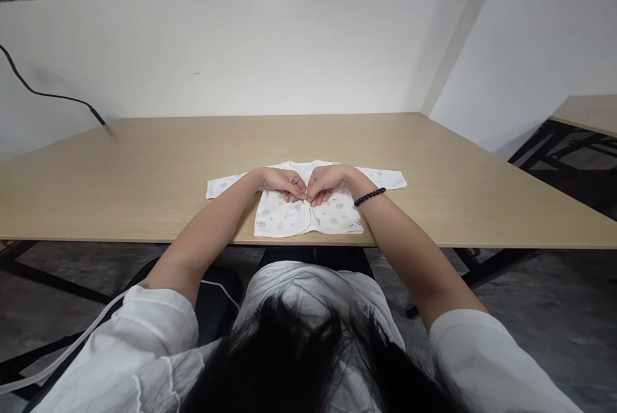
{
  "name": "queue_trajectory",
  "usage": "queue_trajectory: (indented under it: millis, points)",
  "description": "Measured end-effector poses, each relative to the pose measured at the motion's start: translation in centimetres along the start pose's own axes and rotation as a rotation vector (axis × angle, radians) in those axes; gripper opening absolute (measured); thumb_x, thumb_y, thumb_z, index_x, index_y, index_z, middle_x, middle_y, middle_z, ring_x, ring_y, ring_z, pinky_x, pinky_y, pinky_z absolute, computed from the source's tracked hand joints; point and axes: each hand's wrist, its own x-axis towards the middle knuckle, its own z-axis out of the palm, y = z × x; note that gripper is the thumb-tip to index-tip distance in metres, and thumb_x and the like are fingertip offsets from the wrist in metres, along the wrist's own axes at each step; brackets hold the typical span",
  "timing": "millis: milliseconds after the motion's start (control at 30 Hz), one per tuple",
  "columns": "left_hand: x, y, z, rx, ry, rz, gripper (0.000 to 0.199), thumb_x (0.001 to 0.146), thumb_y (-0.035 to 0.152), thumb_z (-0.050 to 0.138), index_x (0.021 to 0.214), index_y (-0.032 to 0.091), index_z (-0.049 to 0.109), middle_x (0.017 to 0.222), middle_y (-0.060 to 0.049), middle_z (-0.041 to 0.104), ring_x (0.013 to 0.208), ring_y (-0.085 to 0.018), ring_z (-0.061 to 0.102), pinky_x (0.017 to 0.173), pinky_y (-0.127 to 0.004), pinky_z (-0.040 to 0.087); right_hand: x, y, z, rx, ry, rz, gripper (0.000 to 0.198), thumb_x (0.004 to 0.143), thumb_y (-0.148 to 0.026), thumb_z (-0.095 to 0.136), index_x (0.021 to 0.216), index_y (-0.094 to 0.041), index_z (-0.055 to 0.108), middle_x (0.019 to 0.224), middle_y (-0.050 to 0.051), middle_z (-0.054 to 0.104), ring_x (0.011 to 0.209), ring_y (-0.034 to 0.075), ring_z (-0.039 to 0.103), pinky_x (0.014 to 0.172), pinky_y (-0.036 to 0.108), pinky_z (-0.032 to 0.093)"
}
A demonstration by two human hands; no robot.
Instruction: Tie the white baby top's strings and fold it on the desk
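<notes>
- Pinching, with the left hand [288, 184], the front edge of a small white long-sleeved cloth top [282, 215], with thumb and forefinger pressed together and the other fingers curled in.
- Pinching the same garment from the right with the right hand [326, 183], likewise with thumb against forefinger and with the wrist bent inward.
- Meeting, or nearly so, at the fingertips over the centre of the front (too close together to tell touching from just apart, and hiding whatever is gripped beneath).
- Lying flat at the middle of the near edge of a wide pale wood-grain tabletop [120, 188], in the case of the top, with neckline far, hem near and sleeves stretched to left and right.
- Printed with small pale figures, and rounded at the front corners where parted slightly along the hem.
- Wearing a black round-beaded bracelet [369, 196] on the right wrist and a loose white short-sleeved shirt [159, 316].
- Bordered on the far side by a smooth white wall [241, 47], with a thin black cable [48, 94] at far left and a second pale wooden tabletop [588, 111] at far right.
</notes>
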Motion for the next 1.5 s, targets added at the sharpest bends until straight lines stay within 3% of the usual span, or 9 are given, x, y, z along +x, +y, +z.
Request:
queue_trajectory:
  millis: [400, 767, 867, 967, 1067, 1167, 1300, 1367, 1500]
  points:
    - [0.2, 0.0, 0.0, 0.001, 0.004, -0.033, 0.028, 0.065, 0.037, 0.089, 0.068, 0.017, 0.070, 0.061, -0.003, 0.064, 0.053, -0.011, 0.056, 0.050, -0.022, 0.045, 0.1, 0.4, -0.5, -0.061, -0.056, -0.026, 0.034, 0.056, -0.036, 0.091, 0.073, -0.011, 0.075, 0.079, 0.007, 0.077, 0.061, 0.010, 0.065, 0.056, 0.019, 0.053]
    - [-0.4, 0.2, -0.6, 0.076, 0.037, -0.055, 0.030, 0.065, 0.041, 0.089, 0.071, 0.016, 0.072, 0.059, -0.003, 0.064, 0.052, -0.012, 0.056, 0.048, -0.022, 0.041, 0.4, 0.6, -0.8, -0.119, -0.113, -0.058, 0.049, 0.048, -0.046, 0.096, 0.073, -0.014, 0.069, 0.062, -0.002, 0.064, 0.053, 0.008, 0.053, 0.053, 0.021, 0.044]
    - [-0.3, 0.4, -0.6, 0.102, 0.217, 0.119, 0.032, 0.074, 0.045, 0.082, 0.071, 0.016, 0.068, 0.055, -0.001, 0.058, 0.049, -0.010, 0.049, 0.047, -0.022, 0.037, -0.2, 0.2, -0.9, -0.158, -0.123, -0.094, 0.049, 0.051, -0.050, 0.094, 0.075, -0.015, 0.069, 0.068, 0.000, 0.067, 0.058, 0.009, 0.056, 0.058, 0.023, 0.046]
    - [0.4, 0.2, -0.3, 0.240, 0.585, 0.313, 0.036, 0.084, 0.050, 0.068, 0.081, 0.015, 0.069, 0.069, -0.005, 0.065, 0.062, -0.014, 0.058, 0.059, -0.026, 0.045, -1.9, -0.2, -0.5, -0.283, -0.079, -0.190, 0.045, 0.060, -0.049, 0.089, 0.086, -0.016, 0.072, 0.082, 0.004, 0.072, 0.070, 0.014, 0.063, 0.064, 0.025, 0.049]
    - [1.1, -0.5, 0.1, 0.543, 0.764, 0.377, 0.047, 0.090, 0.054, 0.057, 0.114, 0.015, 0.069, 0.118, -0.015, 0.070, 0.111, -0.026, 0.062, 0.097, -0.038, 0.047, -4.4, 0.4, 2.4, -0.490, 0.146, -0.280, 0.042, 0.071, -0.046, 0.082, 0.101, -0.018, 0.072, 0.098, 0.008, 0.074, 0.090, 0.024, 0.067, 0.075, 0.029, 0.051]
    - [1.5, -1.3, 0.4, 0.779, 0.618, 0.234, 0.069, 0.094, 0.062, 0.045, 0.150, 0.022, 0.043, 0.160, -0.011, 0.038, 0.150, -0.031, 0.028, 0.123, -0.047, 0.017, -6.2, 2.0, 7.9, -0.640, 0.433, -0.413, 0.061, 0.082, -0.055, 0.071, 0.130, -0.019, 0.064, 0.135, 0.014, 0.063, 0.123, 0.034, 0.058, 0.102, 0.040, 0.047]
    - [1.4, -1.6, 0.6, 0.805, 0.460, -0.061, 0.078, 0.096, 0.071, 0.028, 0.161, 0.030, 0.019, 0.169, -0.004, 0.012, 0.156, -0.030, 0.005, 0.124, -0.051, 0.001, -6.6, 4.4, 14.6, -0.850, 0.683, -0.390, 0.102, 0.078, -0.062, 0.075, 0.157, -0.011, 0.034, 0.161, 0.026, 0.028, 0.149, 0.044, 0.025, 0.116, 0.062, 0.028]
    - [1.3, -1.5, 0.7, 0.798, 0.438, -0.103, 0.080, 0.095, 0.073, 0.025, 0.161, 0.030, 0.016, 0.169, -0.004, 0.009, 0.156, -0.030, 0.004, 0.124, -0.052, 0.001, -6.6, 5.1, 16.2, -0.903, 0.760, -0.357, 0.102, 0.080, -0.061, 0.073, 0.158, -0.011, 0.031, 0.163, 0.024, 0.021, 0.151, 0.045, 0.018, 0.117, 0.065, 0.024]
    - [1.2, -1.1, 1.1, 0.796, 0.472, -0.153, 0.083, 0.094, 0.076, 0.025, 0.162, 0.031, 0.013, 0.169, -0.004, 0.003, 0.155, -0.034, -0.002, 0.122, -0.059, 0.001, -7.0, 5.7, 16.8, -0.922, 0.799, -0.377, 0.096, 0.084, -0.061, 0.069, 0.159, -0.015, 0.030, 0.164, 0.019, 0.024, 0.151, 0.043, 0.020, 0.118, 0.064, 0.026]
